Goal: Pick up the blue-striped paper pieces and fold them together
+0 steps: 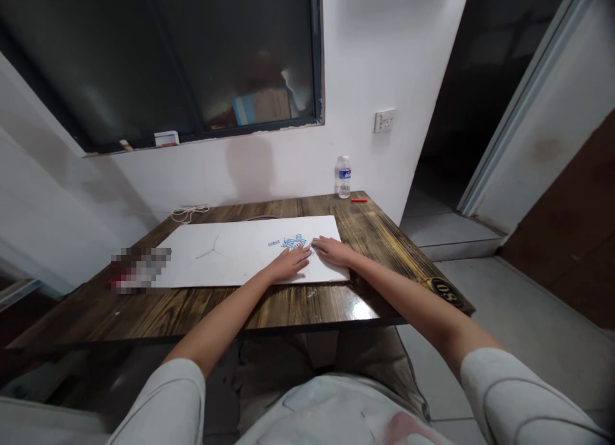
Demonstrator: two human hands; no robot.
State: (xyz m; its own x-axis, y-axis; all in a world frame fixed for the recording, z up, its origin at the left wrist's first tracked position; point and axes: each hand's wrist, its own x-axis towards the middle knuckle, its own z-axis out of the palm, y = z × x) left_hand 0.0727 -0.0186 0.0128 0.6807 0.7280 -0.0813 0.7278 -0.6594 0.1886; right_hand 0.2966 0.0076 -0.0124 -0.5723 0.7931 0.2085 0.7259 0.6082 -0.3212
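A pile of small blue-and-white rectangular pieces lies on the right part of a white board. My left hand rests flat on the board at the near edge of the pile, fingers spread, its fingertips touching or almost touching the nearest pieces. From the right, my right hand lies on the board with its fingers stretched out. A small blue bit shows at its fingertips; whether they touch it is too small to tell. One pair of pieces sits apart, left of the pile.
The board lies on a dark wooden table. Thin dark lines mark its left part. A clear bottle and a red stick-like object stand and lie at the back right. A white cord is coiled at the back left.
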